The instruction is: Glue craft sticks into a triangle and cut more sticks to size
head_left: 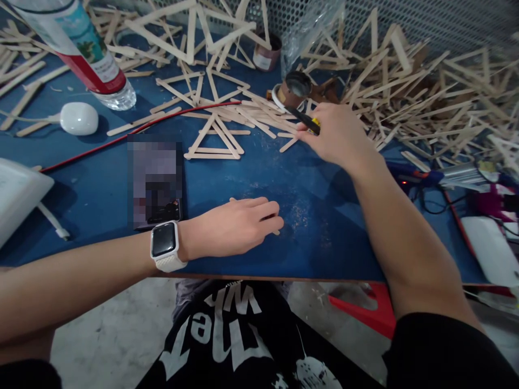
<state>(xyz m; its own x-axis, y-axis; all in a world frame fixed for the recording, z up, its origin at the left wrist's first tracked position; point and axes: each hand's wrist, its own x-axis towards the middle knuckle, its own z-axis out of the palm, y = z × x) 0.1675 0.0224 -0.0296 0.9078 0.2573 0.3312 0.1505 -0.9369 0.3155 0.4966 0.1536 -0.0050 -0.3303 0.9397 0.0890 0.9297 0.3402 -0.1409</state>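
My left hand (237, 225) lies flat near the front of the blue table (316, 227), fingers pressing down on a wooden stick (276, 232) whose tip shows beyond them. A white watch sits on that wrist. My right hand (338, 135) is farther back, closed around a black and yellow tool (305, 120) that points left toward a small brown glue pot (297, 87). Glued stick triangles (214, 141) lie just left of that hand.
A large heap of loose wooden sticks (425, 92) fills the back right. A plastic bottle (81, 48), a white earbud case (79, 118), a red cable (133, 129) and a phone (156, 181) lie at left. A glue gun (430, 175) rests at right.
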